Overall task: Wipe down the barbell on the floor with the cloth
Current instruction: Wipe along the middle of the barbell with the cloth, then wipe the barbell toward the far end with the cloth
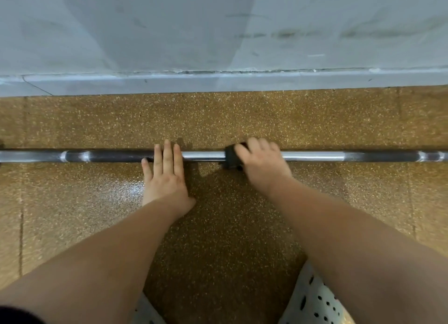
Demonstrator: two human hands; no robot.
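Observation:
The barbell is a long steel bar lying left to right across the speckled brown floor, with darker stretches on either side of a shiny middle section. My left hand lies flat with its fingers spread over the bar, just left of the shiny part. A dark cloth is wrapped around the bar a little right of centre. My right hand is closed over this cloth and covers most of it. The two hands are a short stretch of bare bar apart.
A pale grey wall with a raised base ledge runs parallel behind the bar. My perforated pale shoes are at the bottom edge. Both ends of the bar run out of view.

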